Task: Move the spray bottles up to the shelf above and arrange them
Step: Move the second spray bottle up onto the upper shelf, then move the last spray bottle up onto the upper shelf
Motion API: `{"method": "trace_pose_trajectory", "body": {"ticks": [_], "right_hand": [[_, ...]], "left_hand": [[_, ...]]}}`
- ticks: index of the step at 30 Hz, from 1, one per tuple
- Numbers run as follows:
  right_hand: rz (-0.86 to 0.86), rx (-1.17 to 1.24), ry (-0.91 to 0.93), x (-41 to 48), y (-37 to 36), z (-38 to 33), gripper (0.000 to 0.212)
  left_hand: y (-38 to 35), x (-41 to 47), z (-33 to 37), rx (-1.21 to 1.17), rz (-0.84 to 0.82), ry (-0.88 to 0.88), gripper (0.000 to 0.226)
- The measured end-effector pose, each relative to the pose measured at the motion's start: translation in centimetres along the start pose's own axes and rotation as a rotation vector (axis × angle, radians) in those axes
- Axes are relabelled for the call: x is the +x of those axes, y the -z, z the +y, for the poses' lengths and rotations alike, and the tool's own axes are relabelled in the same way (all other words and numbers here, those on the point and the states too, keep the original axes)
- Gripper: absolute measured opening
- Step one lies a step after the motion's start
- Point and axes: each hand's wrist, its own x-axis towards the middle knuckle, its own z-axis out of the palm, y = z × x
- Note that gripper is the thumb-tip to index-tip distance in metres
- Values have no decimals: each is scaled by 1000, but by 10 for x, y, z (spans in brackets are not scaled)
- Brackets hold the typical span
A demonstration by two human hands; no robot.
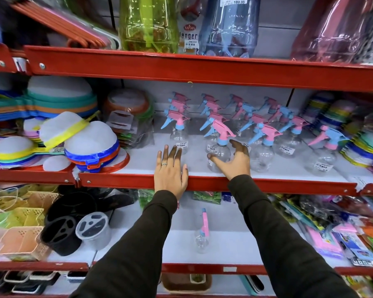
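Observation:
Several clear spray bottles with pink and blue trigger heads stand in rows on the middle shelf point(202, 183). My right hand point(235, 160) curls around the front bottle point(221, 147) of the middle row, thumb and fingers at its round body, not clearly closed on it. My left hand point(170, 168) lies flat and open on the shelf's front edge, just before the left row's front bottle point(179, 134). One more spray bottle point(202, 231) stands alone on the lower shelf between my forearms.
Stacked mesh strainers point(80, 143) crowd the middle shelf's left; coloured stacks point(357, 134) fill its right. Large green point(148, 24) and blue point(230, 26) plastic bottles stand on the top shelf. Baskets and black holders point(60, 229) sit lower left, packaged goods lower right.

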Motion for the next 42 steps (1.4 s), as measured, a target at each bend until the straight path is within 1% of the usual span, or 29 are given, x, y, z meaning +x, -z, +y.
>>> {"method": "trace_pose_trajectory", "body": {"ticks": [2, 5, 14, 16, 18, 20, 23, 26, 28, 30, 32, 35, 37, 39, 40, 41, 42], "right_hand": [[46, -5, -6, -1, -1, 0, 73], [44, 20, -5, 1, -3, 2, 63], [-47, 22, -39, 1, -2, 7, 70], [-47, 34, -51, -3, 0, 6, 71], [-10, 38, -48, -11, 5, 5, 68], [53, 59, -13, -22, 10, 5, 57], [117, 112, 89, -44, 16, 6, 32], [111, 128, 178, -67, 15, 12, 13], [62, 121, 199, -84, 14, 20, 9], [-2, 61, 168, -101, 9, 35, 11], [-70, -73, 73, -121, 1, 56, 10], [-234, -234, -174, -146, -15, 90, 7], [-402, -265, -331, -160, -23, 109, 30], [-573, -289, -408, -171, -35, 124, 56], [-637, -283, -421, -175, -42, 128, 65], [-676, -269, -425, -179, -49, 131, 68], [-689, -253, -430, -181, -56, 132, 68]], "left_hand": [[0, 0, 0, -3, 7, -2, 62], [0, -1, 0, -7, 6, -1, 62], [4, -2, 2, -1, -25, 8, 63], [6, -3, 2, 11, -40, 15, 64], [7, -4, 3, 21, -54, 27, 65], [9, -4, 3, 9, -68, 38, 65], [11, -6, 3, -25, -92, 37, 65], [14, -8, -3, -69, -78, 36, 62], [19, -9, -14, -85, -39, 62, 61], [23, -9, -30, -80, -23, 85, 61], [26, -10, -46, -68, -23, 108, 62], [25, -11, -61, -51, -44, 107, 62], [22, -11, -63, -37, -47, 94, 62], [18, -8, -63, -27, -46, 109, 63], [16, -7, -63, -18, -43, 119, 64], [15, -6, -63, -10, -39, 122, 64], [14, -6, -63, -4, -32, 120, 64]]}}
